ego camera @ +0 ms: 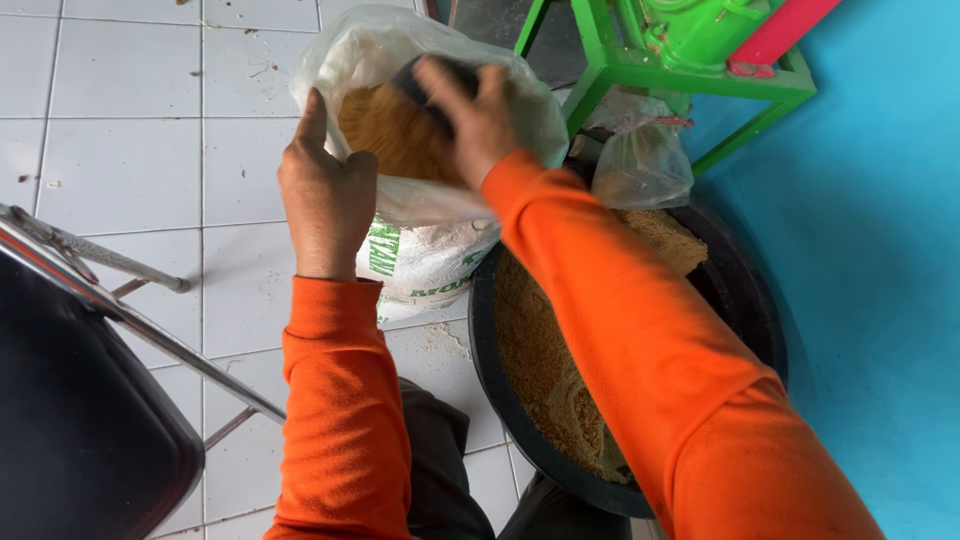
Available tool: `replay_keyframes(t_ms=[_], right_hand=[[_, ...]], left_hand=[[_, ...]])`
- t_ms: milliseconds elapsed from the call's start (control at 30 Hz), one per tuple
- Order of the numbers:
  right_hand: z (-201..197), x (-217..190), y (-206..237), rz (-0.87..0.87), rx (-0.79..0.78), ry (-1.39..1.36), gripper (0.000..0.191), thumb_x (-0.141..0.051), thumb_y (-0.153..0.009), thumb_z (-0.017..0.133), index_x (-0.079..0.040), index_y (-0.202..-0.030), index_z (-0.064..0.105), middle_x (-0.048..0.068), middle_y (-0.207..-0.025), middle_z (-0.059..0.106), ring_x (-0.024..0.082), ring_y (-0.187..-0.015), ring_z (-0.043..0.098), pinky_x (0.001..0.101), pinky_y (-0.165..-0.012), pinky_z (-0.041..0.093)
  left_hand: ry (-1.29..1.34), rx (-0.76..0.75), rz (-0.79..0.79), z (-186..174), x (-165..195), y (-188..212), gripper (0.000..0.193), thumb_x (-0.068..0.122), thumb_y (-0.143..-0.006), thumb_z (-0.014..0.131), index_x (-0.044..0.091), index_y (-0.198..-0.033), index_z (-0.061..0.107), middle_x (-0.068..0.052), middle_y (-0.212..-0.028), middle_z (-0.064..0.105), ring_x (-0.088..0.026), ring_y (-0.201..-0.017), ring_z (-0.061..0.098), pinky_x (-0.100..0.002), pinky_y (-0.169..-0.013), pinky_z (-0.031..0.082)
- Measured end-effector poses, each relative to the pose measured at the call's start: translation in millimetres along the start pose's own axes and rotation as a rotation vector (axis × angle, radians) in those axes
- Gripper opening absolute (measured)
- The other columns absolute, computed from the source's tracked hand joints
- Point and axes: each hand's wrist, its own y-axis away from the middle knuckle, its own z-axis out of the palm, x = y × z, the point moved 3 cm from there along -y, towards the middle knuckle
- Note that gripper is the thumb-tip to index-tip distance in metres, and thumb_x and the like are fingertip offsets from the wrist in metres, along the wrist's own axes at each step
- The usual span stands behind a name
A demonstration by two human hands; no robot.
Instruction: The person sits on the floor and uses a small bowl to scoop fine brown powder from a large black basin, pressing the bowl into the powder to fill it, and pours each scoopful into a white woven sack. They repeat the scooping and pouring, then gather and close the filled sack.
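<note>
- Clear plastic bag (520,110) of brown meal was held open just left of the black tub (745,300).
- Left hand (325,195) pinched the bag's rim.
- Right hand (475,115) gripped a dark scoop (425,80) inside the bag.
- White printed sack (425,265) stood beneath the bag, touching the tub.

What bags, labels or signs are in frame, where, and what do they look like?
Clear plastic bag: top centre, part filled with brown grain, mouth held by left hand, right hand inside.
White sack: under that bag, on the floor, green print.
Small clear bag: tied, below the green frame.
No signs or screens.
</note>
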Motion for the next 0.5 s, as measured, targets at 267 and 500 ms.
replay_keyframes(t_ms=[267,500], right_hand=[[-36.2,-16.4,-3.0,-0.294,0.113,0.059,0.102,-0.007,-0.070,0.096,-0.036,-0.154,0.047,0.018,-0.136,0.039,0.041,-0.125,0.050,0.0474,-0.105,0.052],[-83.2,-38.3,14.9,-0.562,0.272,0.183,0.109,-0.014,-0.072,0.102,-0.034,-0.160,0.040,0.017,-0.142,0.034,0.040,-0.131,0.044,0.0512,-0.111,0.049]], left_hand=[[-0.012,0.022,0.176,5.3,-24.1,-4.6,0.071,0.000,-0.079,0.061,-0.009,-0.149,0.047,-0.028,-0.143,0.060,-0.035,-0.133,0.061,-0.039,-0.111,0.048],[-0.146,0.082,0.278,9.2,-23.8,-1.0,0.069,0.003,-0.083,0.067,-0.008,-0.148,0.048,-0.030,-0.142,0.060,-0.043,-0.131,0.060,-0.045,-0.111,0.048]])
